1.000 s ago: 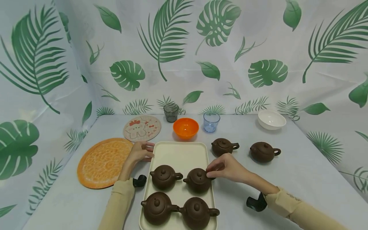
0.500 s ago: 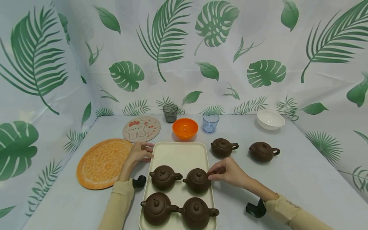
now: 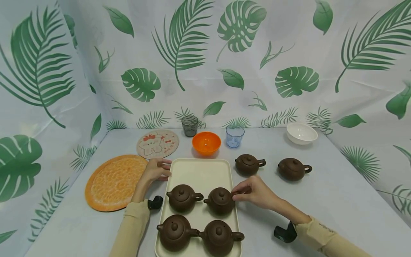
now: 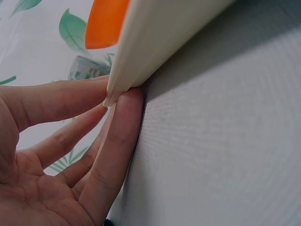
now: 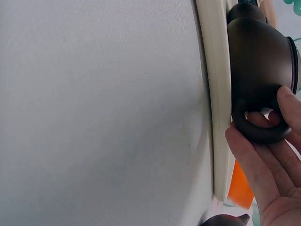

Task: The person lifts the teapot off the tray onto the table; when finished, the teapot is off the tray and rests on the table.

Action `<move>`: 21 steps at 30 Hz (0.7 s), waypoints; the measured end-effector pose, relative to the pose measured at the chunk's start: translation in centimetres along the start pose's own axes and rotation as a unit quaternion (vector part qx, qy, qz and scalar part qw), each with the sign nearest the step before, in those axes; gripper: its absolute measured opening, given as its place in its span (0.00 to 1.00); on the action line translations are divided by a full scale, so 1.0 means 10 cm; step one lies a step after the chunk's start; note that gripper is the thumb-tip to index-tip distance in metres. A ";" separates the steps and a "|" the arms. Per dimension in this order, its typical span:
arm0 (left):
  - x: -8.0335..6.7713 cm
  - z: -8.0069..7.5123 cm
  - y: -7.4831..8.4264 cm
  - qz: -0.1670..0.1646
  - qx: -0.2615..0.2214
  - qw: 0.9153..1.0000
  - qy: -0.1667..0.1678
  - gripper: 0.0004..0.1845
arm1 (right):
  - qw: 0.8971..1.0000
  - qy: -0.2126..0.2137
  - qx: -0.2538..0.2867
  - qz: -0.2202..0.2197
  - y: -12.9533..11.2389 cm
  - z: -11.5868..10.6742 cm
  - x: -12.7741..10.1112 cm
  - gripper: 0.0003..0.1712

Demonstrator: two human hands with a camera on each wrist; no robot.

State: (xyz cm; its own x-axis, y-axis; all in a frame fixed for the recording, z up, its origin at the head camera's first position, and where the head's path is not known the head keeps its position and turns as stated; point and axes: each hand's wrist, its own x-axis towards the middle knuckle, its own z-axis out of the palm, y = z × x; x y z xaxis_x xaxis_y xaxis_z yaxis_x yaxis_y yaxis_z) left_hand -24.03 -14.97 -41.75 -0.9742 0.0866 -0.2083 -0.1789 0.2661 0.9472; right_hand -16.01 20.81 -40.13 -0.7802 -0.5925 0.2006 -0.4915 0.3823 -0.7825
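A cream rectangular tray [image 3: 200, 171] lies lengthwise on the table, bearing several dark brown lidded teapots at its near end. My left hand [image 3: 157, 169] is at the tray's far left edge; in the left wrist view, its thumb and fingers pinch the tray's rim [image 4: 124, 61]. At the tray's right side, my right hand [image 3: 253, 192] holds the handle of the upper right teapot [image 3: 221, 200]. The right wrist view has the thumb on top of the looped handle [image 5: 263, 134] and fingers behind and under it. Beside this teapot sits the upper left one [image 3: 182, 197].
Two more brown teapots [image 3: 249, 165] stand right of the tray. Behind are an orange bowl [image 3: 206, 144], a grey glass [image 3: 190, 126], a blue glass [image 3: 234, 137] and a white bowl [image 3: 302, 134]. Two round mats, one orange [image 3: 115, 182] and one pink [image 3: 157, 144], lie left.
My right hand has dropped slightly at the teapot's handle, which its fingers now cover in the head view. The left hand and the teapots stay in place.
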 end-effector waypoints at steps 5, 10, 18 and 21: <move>0.04 0.00 -0.05 -0.005 -0.001 1.000 0.005 0.25 | 1.000 0.006 -0.002 0.003 0.00 0.01 0.00 0.07; 0.04 0.01 -0.06 -0.010 -0.003 1.000 0.005 0.26 | 1.000 0.005 -0.004 -0.002 -0.01 -0.01 -0.02 0.07; 0.03 0.00 -0.05 -0.007 -0.005 1.000 0.004 0.26 | 1.000 0.030 0.008 -0.003 -0.03 -0.28 -0.16 0.08; 0.03 0.00 -0.04 -0.003 -0.001 1.000 0.001 0.26 | 0.999 0.041 0.004 -0.012 -0.01 -0.45 -0.28 0.07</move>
State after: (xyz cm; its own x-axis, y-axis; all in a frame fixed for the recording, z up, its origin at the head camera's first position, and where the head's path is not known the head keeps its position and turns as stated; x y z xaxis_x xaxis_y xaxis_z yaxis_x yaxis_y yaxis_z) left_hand -24.27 -15.05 -42.21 -0.9734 0.0842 -0.2129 -0.1842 0.2644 0.9467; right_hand -15.49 25.64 -37.97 -0.7978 -0.5406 0.2670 -0.5078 0.3636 -0.7810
